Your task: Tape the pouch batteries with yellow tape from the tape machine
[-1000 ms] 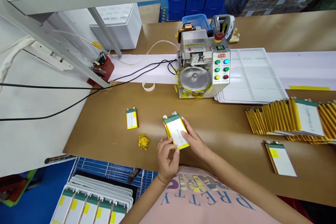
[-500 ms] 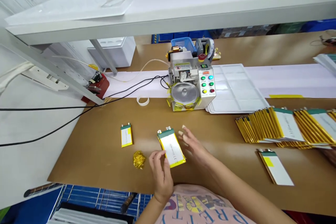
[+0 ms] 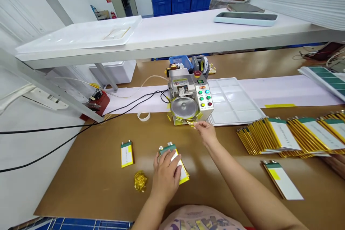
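Note:
My left hand (image 3: 166,173) lies over a stack of flat white pouch battery cells (image 3: 184,176) with green tops and yellow edges, fingers stretched across the upper cell. Its metal tabs point away from me. My right hand (image 3: 206,132) reaches to the front of the tape dispenser (image 3: 184,107), thumb and forefinger pinched on a small strip of yellow tape (image 3: 191,123) at its lower edge. Whether the strip still touches the dispenser, I cannot tell. Short yellow tape pieces stand out around the round metal disc.
A smaller cell (image 3: 126,154) and a crumpled ball of gold tape (image 3: 140,181) lie to the left. At right are rows of cells (image 3: 285,134) and separate cells (image 3: 285,183), with part of another person's hand (image 3: 334,165) at the edge. White trays (image 3: 231,97) adjoin the dispenser; a shelf (image 3: 172,48) spans above.
My right hand has moved from beside the cells forward to the dispenser and pinched a tape strip. My left hand has shifted from the cells' near edge to lie over them. The view has tilted up.

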The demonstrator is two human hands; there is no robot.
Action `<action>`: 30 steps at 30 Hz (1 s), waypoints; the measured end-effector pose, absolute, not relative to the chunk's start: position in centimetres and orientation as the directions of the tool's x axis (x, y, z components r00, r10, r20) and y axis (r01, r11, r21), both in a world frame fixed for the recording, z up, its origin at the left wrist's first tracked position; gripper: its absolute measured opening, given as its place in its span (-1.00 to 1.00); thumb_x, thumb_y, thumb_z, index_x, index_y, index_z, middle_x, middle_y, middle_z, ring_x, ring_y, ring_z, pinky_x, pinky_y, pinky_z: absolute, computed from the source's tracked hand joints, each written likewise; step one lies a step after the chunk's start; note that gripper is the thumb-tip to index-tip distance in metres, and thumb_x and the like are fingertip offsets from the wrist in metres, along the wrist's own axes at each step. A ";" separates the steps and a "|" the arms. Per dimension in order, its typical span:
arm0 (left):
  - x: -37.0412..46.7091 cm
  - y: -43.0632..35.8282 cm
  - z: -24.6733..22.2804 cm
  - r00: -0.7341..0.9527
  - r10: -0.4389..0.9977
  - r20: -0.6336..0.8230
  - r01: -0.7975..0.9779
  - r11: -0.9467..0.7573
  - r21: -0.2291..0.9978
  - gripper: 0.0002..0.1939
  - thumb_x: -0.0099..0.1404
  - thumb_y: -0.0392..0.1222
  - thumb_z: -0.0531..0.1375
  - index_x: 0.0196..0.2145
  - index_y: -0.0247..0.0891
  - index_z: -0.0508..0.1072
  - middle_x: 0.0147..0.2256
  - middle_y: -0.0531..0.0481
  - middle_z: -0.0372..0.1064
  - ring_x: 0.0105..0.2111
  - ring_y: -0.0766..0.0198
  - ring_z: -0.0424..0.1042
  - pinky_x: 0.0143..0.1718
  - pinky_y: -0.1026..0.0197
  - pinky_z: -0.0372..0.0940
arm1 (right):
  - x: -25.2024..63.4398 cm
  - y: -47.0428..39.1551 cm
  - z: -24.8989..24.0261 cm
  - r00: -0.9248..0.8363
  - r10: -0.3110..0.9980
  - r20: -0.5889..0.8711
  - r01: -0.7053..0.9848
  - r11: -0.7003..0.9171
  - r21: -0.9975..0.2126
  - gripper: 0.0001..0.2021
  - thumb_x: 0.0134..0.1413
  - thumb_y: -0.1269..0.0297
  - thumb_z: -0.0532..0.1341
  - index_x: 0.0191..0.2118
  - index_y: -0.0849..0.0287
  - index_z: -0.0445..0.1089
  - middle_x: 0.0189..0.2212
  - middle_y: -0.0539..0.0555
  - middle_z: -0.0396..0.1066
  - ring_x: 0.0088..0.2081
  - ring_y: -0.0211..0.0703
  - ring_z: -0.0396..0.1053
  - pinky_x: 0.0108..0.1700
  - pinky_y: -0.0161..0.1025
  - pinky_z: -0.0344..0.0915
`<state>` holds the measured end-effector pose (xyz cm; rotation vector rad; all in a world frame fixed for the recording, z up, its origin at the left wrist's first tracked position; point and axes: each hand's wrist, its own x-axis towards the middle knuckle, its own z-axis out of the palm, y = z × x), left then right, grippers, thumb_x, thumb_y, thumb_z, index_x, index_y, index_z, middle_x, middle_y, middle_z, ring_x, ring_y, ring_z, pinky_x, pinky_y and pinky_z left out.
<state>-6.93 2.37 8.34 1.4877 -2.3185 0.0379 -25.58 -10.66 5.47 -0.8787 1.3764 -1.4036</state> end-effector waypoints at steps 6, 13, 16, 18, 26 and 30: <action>-6.7 2.2 8.2 -0.368 -0.870 0.329 -0.871 0.446 0.207 -0.68 0.18 -0.19 0.04 -0.08 -0.06 0.34 -0.05 -0.05 0.31 -0.04 0.11 0.22 -0.01 -0.08 0.06 | -26.3 -8.7 8.9 -0.091 -0.996 0.009 -0.110 0.001 -0.994 -0.77 -0.27 0.08 0.24 -0.50 0.14 0.36 -0.69 -0.07 0.22 -0.58 -0.27 0.17 -0.48 -0.27 0.13; -7.0 2.4 8.6 -0.354 -0.889 0.290 -0.871 0.426 0.245 -0.69 0.20 -0.18 0.02 -0.09 -0.08 0.33 -0.03 -0.04 0.29 -0.02 0.12 0.19 0.00 -0.07 0.04 | -26.9 -5.0 12.7 0.312 -0.945 0.092 -0.253 -0.176 -0.951 -0.79 -0.19 0.09 0.22 -0.50 0.14 0.40 -0.45 0.01 0.29 -0.49 -0.29 0.12 -0.42 -0.29 0.12; -7.0 2.4 8.5 -0.353 -0.886 0.301 -0.863 0.432 0.261 -0.70 0.20 -0.19 0.02 -0.10 -0.10 0.33 -0.04 -0.05 0.30 -0.01 0.12 0.20 0.01 -0.07 0.03 | -27.0 -4.5 13.3 0.464 -0.885 -0.026 -0.150 -0.050 -0.987 -0.76 -0.15 0.08 0.20 -0.50 0.17 0.32 -0.55 -0.03 0.27 -0.51 -0.30 0.14 -0.44 -0.31 0.10; -7.0 2.4 8.2 -0.343 -0.876 0.338 -0.856 0.440 0.271 -0.73 0.19 -0.18 0.04 -0.14 -0.15 0.33 -0.06 -0.07 0.31 -0.03 0.13 0.21 0.02 -0.05 0.03 | -26.9 -4.8 12.8 0.504 -0.857 -0.107 -0.101 0.064 -0.993 -0.75 -0.16 0.08 0.21 -0.49 0.18 0.29 -0.60 -0.05 0.26 -0.52 -0.31 0.16 -0.46 -0.32 0.08; -7.1 2.6 7.9 -0.304 -0.813 0.496 -0.846 0.470 0.253 -0.84 0.14 -0.17 0.10 -0.28 -0.23 0.33 -0.21 -0.11 0.37 -0.14 0.16 0.31 -0.05 0.04 0.15 | -25.7 -7.9 9.5 0.704 -0.655 -0.276 -0.190 0.200 -0.961 -0.77 -0.21 0.17 0.26 -0.48 0.23 0.28 -0.67 -0.10 0.26 -0.59 -0.38 0.15 -0.53 -0.38 -0.01; -7.1 2.7 7.5 -0.270 -0.786 0.556 -0.851 0.465 0.245 -0.74 0.11 -0.15 0.14 -0.23 -0.29 0.28 -0.23 -0.16 0.34 -0.18 0.15 0.32 -0.11 0.06 0.22 | -25.1 -9.2 9.8 0.821 -0.508 -0.259 -0.195 0.176 -0.965 -0.79 -0.20 0.22 0.26 -0.49 0.25 0.29 -0.67 -0.10 0.26 -0.59 -0.40 0.16 -0.49 -0.37 0.05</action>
